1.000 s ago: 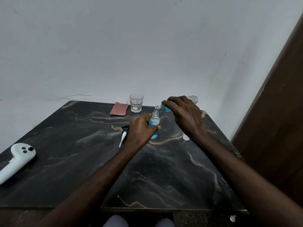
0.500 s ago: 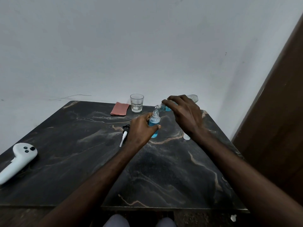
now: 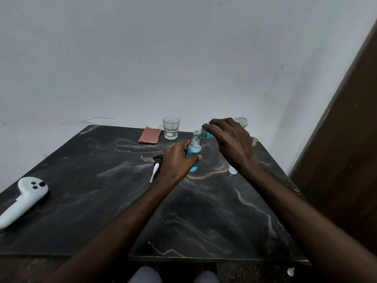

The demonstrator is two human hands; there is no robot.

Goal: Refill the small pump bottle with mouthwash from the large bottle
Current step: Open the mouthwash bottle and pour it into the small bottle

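The left hand grips the small clear blue-filled bottle upright. The right hand grips the large clear plastic bottle, tipped nearly level, mouth just above the small one's neck.

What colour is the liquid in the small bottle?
Blue, seen through the clear small bottle; the head view shows it best.

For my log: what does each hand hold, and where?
Left hand grips the small bottle round its body; right hand holds the large bottle round its middle.
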